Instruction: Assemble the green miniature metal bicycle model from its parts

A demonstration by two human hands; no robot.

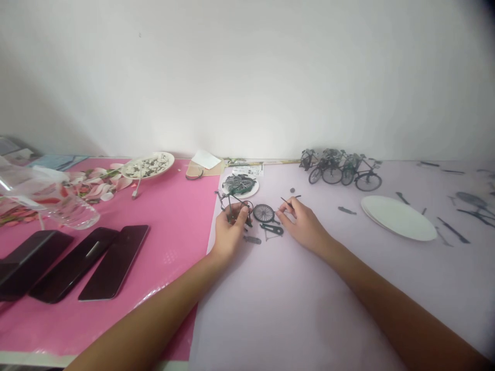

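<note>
My left hand (231,224) is closed around a partly built miniature bicycle (243,202), its dark frame and handlebar showing above the fingers. To the right of it lies a loose spoked wheel (264,213) on the pale sheet. My right hand (297,219) pinches a thin dark bicycle part (286,202) between thumb and fingers; its exact kind is too small to make out. Between the hands, below the wheel, rest a dark chain-guard-like piece (271,228) and a small flat grey piece (252,240). A small round piece (292,190) sits beyond my right hand.
Several finished miniature bicycles (361,172) stand near the wall. A white plate (256,191) holds dark parts; a white oval plate (398,217) lies right, with loose parts around it. Phones (115,263), a plastic bottle (77,214) and a dish of small pieces (170,159) occupy the pink left side.
</note>
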